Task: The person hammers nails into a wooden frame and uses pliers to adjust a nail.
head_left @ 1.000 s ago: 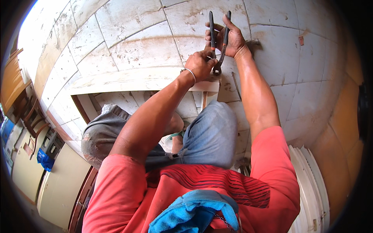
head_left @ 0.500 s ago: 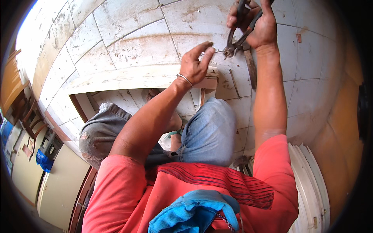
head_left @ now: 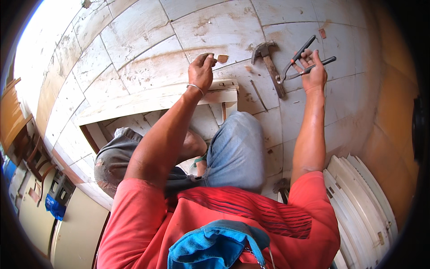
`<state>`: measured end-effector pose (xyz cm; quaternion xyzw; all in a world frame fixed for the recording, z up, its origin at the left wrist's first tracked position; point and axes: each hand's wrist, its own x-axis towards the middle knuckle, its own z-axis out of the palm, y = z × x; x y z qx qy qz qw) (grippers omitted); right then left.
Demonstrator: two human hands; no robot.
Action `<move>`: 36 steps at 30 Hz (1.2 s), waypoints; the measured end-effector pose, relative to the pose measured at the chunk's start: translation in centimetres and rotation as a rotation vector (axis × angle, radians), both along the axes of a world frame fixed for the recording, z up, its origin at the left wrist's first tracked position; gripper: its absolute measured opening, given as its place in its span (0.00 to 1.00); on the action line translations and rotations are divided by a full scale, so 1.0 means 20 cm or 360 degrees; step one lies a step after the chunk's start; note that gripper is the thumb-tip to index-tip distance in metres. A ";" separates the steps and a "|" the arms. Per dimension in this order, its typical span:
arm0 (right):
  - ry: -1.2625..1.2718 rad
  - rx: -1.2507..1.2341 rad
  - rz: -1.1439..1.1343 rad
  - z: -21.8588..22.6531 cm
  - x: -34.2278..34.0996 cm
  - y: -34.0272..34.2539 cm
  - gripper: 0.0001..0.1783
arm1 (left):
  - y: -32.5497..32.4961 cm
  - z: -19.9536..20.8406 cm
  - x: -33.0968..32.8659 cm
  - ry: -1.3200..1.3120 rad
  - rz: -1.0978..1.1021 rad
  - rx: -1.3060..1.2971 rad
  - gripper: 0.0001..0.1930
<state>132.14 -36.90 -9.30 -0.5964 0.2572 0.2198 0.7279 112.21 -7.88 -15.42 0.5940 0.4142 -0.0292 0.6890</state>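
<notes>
My left hand (head_left: 201, 74) is raised above the floor near a white wooden frame (head_left: 156, 104), thumb and fingertips pressed together. Whatever is in that pinch, if anything, is too small to make out. A small brown chip (head_left: 222, 58) shows beside its fingertips. Out to the right, my right hand (head_left: 312, 74) holds a pair of pincers (head_left: 293, 62) with dark handles spread wide. One handle crosses the palm, and some fingers are between the handles. The pincers' jaws point left, close to the handle of a claw hammer (head_left: 271, 69) lying on the tiles.
A thin dark rod (head_left: 259, 96) lies on the tiled floor between the frame and the hammer. Stacked white slats (head_left: 358, 210) stand at my right side, near an orange-brown wall (head_left: 398, 125). Pale panels (head_left: 78, 228) and a blue bag (head_left: 54, 207) are at the left.
My right hand has come nearer with the pincers, whose handles are now wider apart, uncovering the hammer. My left hand has moved left and its fingers have closed into a pinch.
</notes>
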 end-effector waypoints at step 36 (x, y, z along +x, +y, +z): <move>-0.0942 -0.2252 0.1603 -0.64 -0.64 0.00 0.23 | 0.63 1.53 -0.60 -0.0325 -0.1612 0.1307 0.27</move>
